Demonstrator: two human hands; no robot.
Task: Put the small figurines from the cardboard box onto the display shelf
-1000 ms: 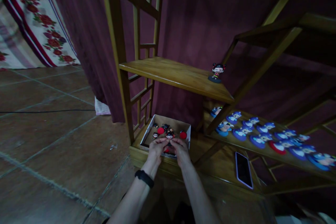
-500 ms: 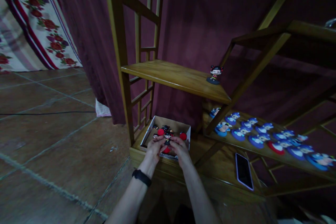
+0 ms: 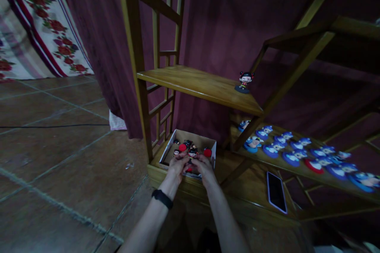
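Note:
A small black-haired figurine (image 3: 192, 153) is held upright between the fingers of both hands, over the near side of a cardboard box. My left hand (image 3: 177, 168), below a black wristband (image 3: 162, 199), grips it from the left. From the right, my right hand (image 3: 204, 166) closes on the same figurine. Inside the open box (image 3: 202, 138) lie several more figurines with red or black round bases, such as the red base (image 3: 207, 152) at the right. A similar figurine (image 3: 245, 82) stands on the wooden shelf board above.
Several blue-based figurines (image 3: 293, 156) stand in rows on the lower right shelf (image 3: 277, 130). A phone (image 3: 276, 192) lies on the bottom board. The shelf's left post (image 3: 130, 47) and slanted beams frame the box. Tiled floor (image 3: 74, 158) extends left.
Both hands, with the figurine between them, have shifted slightly up and to the right. The view has moved a little. The other figurines stay in place.

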